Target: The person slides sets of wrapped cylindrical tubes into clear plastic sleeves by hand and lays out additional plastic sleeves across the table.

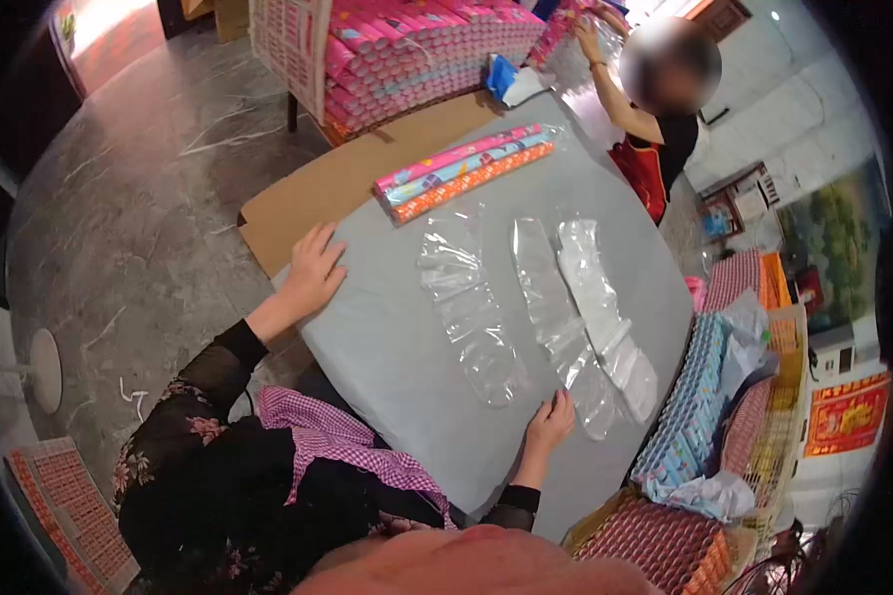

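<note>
My left hand [313, 273] lies at the left edge of the grey table [377, 337], fingers spread, holding nothing. At the near edge, my right hand [550, 420] rests on the surface beside the lower end of a clear plastic sleeve [556, 317]; its fingers lie close together and whether they touch the sleeve is unclear. Another clear sleeve [466, 307] is flat between my hands, and a stack of whiter sleeves [605, 307] lies to the right. Beyond them, pink, blue and orange patterned rolls [466, 172] sit side by side in clear wrap.
A co-worker [645, 129] stands at the far right corner, handling clear plastic. Many pink rolls [437, 59] are stacked behind brown cardboard [308, 193]. Baskets of patterned rolls [690, 407] line the right side. A blue and white packet [516, 81] lies at the far edge.
</note>
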Available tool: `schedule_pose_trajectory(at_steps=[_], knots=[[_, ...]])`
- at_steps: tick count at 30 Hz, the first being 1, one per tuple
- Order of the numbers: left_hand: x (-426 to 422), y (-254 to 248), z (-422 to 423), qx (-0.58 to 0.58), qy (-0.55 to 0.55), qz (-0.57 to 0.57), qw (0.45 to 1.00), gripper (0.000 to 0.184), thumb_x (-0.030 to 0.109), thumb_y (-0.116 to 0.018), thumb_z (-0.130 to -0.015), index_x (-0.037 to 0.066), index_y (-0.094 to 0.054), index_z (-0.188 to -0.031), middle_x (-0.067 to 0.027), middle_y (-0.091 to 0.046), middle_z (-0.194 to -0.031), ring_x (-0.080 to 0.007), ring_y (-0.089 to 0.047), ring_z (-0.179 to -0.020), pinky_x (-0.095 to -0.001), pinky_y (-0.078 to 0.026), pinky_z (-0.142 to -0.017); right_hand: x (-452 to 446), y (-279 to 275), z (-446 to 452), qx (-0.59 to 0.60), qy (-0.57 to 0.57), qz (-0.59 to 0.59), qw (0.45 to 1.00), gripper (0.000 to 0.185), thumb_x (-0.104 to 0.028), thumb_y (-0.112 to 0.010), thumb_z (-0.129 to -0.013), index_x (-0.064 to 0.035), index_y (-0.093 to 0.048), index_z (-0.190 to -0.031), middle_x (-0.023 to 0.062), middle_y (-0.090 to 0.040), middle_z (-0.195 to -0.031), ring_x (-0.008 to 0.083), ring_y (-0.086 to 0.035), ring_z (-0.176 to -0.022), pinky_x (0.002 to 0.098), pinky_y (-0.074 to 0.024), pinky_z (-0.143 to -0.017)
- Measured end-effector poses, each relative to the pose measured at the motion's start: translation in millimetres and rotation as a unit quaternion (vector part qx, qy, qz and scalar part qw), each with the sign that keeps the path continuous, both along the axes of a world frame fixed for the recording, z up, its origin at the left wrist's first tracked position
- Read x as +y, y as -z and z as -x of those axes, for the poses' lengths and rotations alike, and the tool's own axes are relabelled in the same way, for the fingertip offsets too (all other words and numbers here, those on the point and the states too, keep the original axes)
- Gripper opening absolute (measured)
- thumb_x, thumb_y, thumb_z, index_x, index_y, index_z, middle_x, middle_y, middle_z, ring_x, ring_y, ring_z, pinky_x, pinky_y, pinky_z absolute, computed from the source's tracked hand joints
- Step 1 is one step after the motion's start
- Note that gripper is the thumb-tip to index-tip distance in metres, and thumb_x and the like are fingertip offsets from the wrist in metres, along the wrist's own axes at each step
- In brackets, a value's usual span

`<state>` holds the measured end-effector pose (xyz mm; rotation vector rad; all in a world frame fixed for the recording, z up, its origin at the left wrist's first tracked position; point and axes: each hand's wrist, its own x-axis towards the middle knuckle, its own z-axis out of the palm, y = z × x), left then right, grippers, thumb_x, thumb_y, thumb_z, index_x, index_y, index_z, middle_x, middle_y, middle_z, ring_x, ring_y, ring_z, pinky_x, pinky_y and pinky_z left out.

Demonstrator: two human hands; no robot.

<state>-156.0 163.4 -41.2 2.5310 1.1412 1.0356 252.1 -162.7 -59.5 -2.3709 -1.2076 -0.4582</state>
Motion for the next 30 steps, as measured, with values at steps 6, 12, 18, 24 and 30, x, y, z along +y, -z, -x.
schedule_pose_trajectory(at_steps=[6, 12, 18, 24, 30], knots=[[24.7, -7.0, 27.6, 0.049, -0.01, 0.001, 0.999, 0.039, 0.02, -0.067, -0.082, 0.003, -0.058, -0.117, -0.0214, -0.047, -0.137, -0.0418, -0.041, -0.13, -0.0497, -0.036, -0.102, -2.4, 0.0, -0.8, 0.008, -0.023, 0.006, 1.0, 0.031, -0.01, -0.058, -0.086, 0.0007, -0.062, -0.115, 0.0202, -0.06, -0.124, 0.0394, -0.055, -0.112, 0.0465, -0.0429, -0.097], [58.7, -5.8, 38.5, 0.035, 0.012, 0.013, 0.999, 0.037, 0.019, -0.067, -0.082, 0.004, -0.058, -0.114, -0.0211, -0.047, -0.136, -0.0396, -0.043, -0.129, -0.0488, -0.038, -0.1, 2.7, -39.9, -1.0, 0.075, -0.037, 0.025, 0.996, 0.022, -0.006, -0.056, -0.087, 0.0037, -0.063, -0.106, 0.0201, -0.065, -0.107, 0.0378, -0.061, -0.1, 0.0424, -0.0466, -0.09], [84.6, -38.8, 30.4, -0.014, 0.038, 0.031, 0.999, 0.028, 0.016, -0.066, -0.084, -0.001, -0.061, -0.107, -0.021, -0.056, -0.124, -0.038, -0.053, -0.115, -0.0461, -0.042, -0.096, 38.9, -65.3, 16.9, 0.033, -0.1, -0.037, 0.994, 0.02, 0.003, -0.053, -0.085, 0.0061, -0.062, -0.102, 0.0211, -0.064, -0.1, 0.0371, -0.063, -0.09, 0.04, -0.0495, -0.083], [157.2, -121.0, -45.5, -0.009, 0.135, -0.171, 0.976, 0.025, 0.015, -0.065, -0.084, 0.004, -0.062, -0.106, -0.0153, -0.061, -0.115, -0.0328, -0.057, -0.107, -0.042, -0.044, -0.091, 93.0, -81.6, 106.7, 0.151, -0.23, -0.101, 0.956, 0.026, 0.008, -0.055, -0.081, 0.0006, -0.065, -0.104, 0.0188, -0.067, -0.109, 0.033, -0.063, -0.101, 0.0395, -0.0477, -0.091], [298.7, -182.0, -153.6, 0.194, 0.037, -0.349, 0.916, 0.029, 0.023, -0.063, -0.082, 0.006, -0.061, -0.105, -0.01, -0.062, -0.115, -0.0271, -0.058, -0.103, -0.0408, -0.046, -0.084, 123.7, -60.5, 195.8, 0.301, -0.315, -0.109, 0.894, 0.026, 0.008, -0.057, -0.082, -0.0018, -0.067, -0.103, 0.0189, -0.067, -0.108, 0.0315, -0.064, -0.101, 0.0378, -0.0499, -0.089]])
